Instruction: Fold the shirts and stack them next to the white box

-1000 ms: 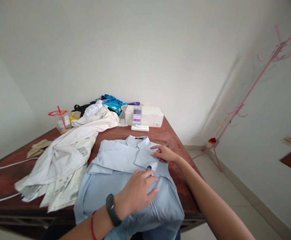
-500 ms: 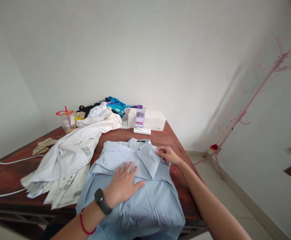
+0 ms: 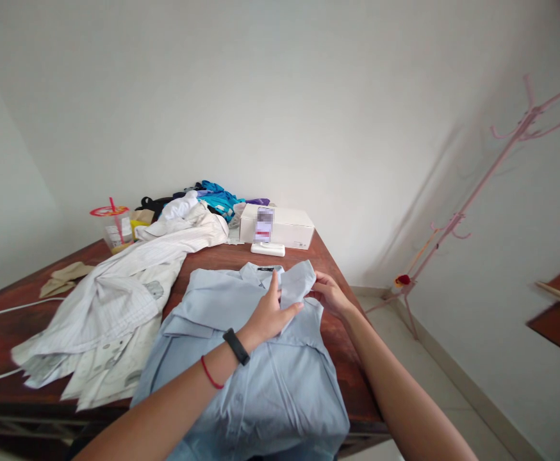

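From my distant seat I measure every place from the light blue shirt [image 3: 284, 390], which lies on the worktop [image 3: 207, 257] with its collar [image 3: 250, 273] at the far end. Just beside the shirt, on its left, white garments [image 3: 116, 307] are spread in loose folds; on the same side, farther back, stands a clear plastic cup [image 3: 113, 239]. Beyond the collar there is a phone [image 3: 264, 225], upright, with a white box [image 3: 293, 225] behind it. Over the shirt, my left hand [image 3: 269, 312] is open, forefinger and thumb spread beside a raised fold [image 3: 298, 282]. At the shirt's right side, my right hand [image 3: 328, 293] is closed, gripping this fold by its edge. Well apart, to the right of the shirt, stands a pink coat rack [image 3: 482, 174].
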A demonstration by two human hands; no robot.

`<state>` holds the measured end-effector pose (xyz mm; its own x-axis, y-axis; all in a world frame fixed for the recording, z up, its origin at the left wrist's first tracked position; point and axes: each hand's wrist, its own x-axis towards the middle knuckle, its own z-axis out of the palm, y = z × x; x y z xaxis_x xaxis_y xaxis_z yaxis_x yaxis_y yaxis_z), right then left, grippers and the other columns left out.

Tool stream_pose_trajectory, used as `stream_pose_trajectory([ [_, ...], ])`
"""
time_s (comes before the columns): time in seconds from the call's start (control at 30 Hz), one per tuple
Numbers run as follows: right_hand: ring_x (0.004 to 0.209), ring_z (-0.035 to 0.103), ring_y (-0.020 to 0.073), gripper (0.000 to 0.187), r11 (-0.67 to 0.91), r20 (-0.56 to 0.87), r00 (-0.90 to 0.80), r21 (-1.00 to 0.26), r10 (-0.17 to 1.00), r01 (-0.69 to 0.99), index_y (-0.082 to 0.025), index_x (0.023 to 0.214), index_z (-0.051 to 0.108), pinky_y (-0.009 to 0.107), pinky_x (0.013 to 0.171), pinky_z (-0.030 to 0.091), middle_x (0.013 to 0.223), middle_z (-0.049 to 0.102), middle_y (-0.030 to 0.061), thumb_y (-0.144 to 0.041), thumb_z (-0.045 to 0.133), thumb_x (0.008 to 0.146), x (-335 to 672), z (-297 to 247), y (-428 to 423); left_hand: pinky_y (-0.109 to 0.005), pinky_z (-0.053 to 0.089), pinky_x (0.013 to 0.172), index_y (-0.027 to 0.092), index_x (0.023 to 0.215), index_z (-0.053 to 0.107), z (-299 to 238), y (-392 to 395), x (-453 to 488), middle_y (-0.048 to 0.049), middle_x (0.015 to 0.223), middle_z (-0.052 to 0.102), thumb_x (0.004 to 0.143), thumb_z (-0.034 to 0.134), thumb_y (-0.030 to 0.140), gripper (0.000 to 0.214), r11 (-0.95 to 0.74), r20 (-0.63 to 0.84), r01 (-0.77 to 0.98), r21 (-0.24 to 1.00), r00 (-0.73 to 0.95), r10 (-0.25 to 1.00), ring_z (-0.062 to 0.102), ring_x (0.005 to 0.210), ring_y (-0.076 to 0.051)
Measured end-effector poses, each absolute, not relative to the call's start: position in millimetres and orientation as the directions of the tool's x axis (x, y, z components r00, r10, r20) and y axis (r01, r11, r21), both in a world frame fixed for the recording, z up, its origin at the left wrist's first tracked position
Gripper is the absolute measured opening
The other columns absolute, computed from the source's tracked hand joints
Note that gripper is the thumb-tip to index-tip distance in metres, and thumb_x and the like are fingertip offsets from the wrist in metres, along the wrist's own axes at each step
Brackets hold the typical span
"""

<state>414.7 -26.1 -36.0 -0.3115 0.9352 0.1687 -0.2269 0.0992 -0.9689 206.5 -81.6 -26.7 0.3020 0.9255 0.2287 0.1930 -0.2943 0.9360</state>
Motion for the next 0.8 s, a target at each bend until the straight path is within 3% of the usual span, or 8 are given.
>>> stream_pose_trajectory([
  [0.13,0.075,0.068,0.0156,0.022,0.076,0.124,-0.328,-0.985,0.937,-0.154,-0.019,0.096,0.071,0.026,0.068,0.058,0.089,0.072,0.0026,-0.025,0.076,0.075,411.1,-33.1,-27.9,-0.04,0.039,0.116,0.018,0.153,0.039,-20.1,-77.4,216.6,-0.0108,0.151,0.052,0.088,0.059,0.017,0.068,-0.518,0.493,0.133,0.845,0.182,0.851,0.049,0.138,-0.024],
  [0.2,0.069,0.069,0.0156,0.025,0.033,0.069,-0.278,-0.991,0.958,-0.133,-0.022,0.101,0.068,0.024,0.058,0.056,0.086,0.071,0.0014,-0.031,0.076,0.079,411.1,-32.3,-27.2,-0.038,0.043,0.113,0.02,0.143,0.054,-13.4,-80.4,219.2,-0.0077,0.144,0.059,0.092,0.047,0.009,0.053,-0.605,0.572,0.224,0.764,0.198,0.796,0.056,0.132,-0.021],
  [0.3,0.061,0.069,0.0167,0.029,-0.087,-0.054,-0.21,-0.984,0.976,-0.152,-0.022,0.099,0.064,0.024,0.049,0.053,0.078,0.069,0.0013,-0.047,0.07,0.085,414.9,-31.1,-24.4,-0.038,0.051,0.103,0.022,0.14,0.057,-7.7,-86.9,221.7,-0.0068,0.129,0.069,0.093,0.039,0.002,0.054,-0.711,0.664,0.453,0.537,0.292,0.688,0.064,0.117,-0.02],
  [0.4,0.054,0.064,0.016,0.046,-0.222,-0.156,-0.262,-0.945,0.952,-0.241,-0.019,0.084,0.063,0.025,0.045,0.05,0.068,0.067,0.0027,-0.064,0.056,0.09,420.3,-27.6,-23.2,-0.042,0.052,0.097,0.023,0.137,0.059,-9.9,-91.6,224.9,-0.0079,0.131,0.068,0.096,0.045,0.007,0.046,-0.757,0.669,0.612,0.229,0.466,0.579,0.061,0.119,-0.025],
  [0.5,0.051,0.059,0.0146,0.061,-0.294,-0.177,-0.355,-0.904,0.918,-0.311,-0.018,0.065,0.057,0.025,0.047,0.049,0.06,0.063,0.0034,-0.074,0.049,0.089,424.0,-22.3,-25.9,-0.04,0.052,0.09,0.022,0.12,0.068,-14.8,-94.2,228.0,-0.0069,0.139,0.063,0.1,0.047,0.016,0.03,-0.787,0.553,0.615,0.048,0.64,0.533,0.064,0.109,-0.024],
  [0.63,0.052,0.059,0.0152,0.068,-0.296,-0.178,-0.413,-0.924,0.893,-0.241,-0.016,0.065,0.062,0.025,0.048,0.048,0.062,0.065,0.0064,-0.079,0.047,0.087,430.6,-17.8,-31.2,-0.039,0.05,0.085,0.019,0.108,0.07,-14.7,-97.6,227.9,-0.0074,0.141,0.06,0.101,0.043,0.017,0.029,-0.778,0.424,0.627,0.037,0.695,0.581,0.065,0.099,-0.023],
  [0.8,0.079,0.072,0.0233,0.063,-0.261,-0.202,-0.494,-0.964,0.846,-0.053,-0.019,0.106,0.072,0.026,0.051,0.053,0.102,0.075,0.0124,-0.076,0.052,0.086,443.6,-15.9,-32.5,-0.041,0.047,0.086,0.02,0.122,0.065,-10.8,-100.5,223.4,-0.0131,0.138,0.059,0.101,0.04,0.021,0.033,-0.71,0.345,0.692,0.13,0.639,0.687,0.064,0.099,-0.027],
])
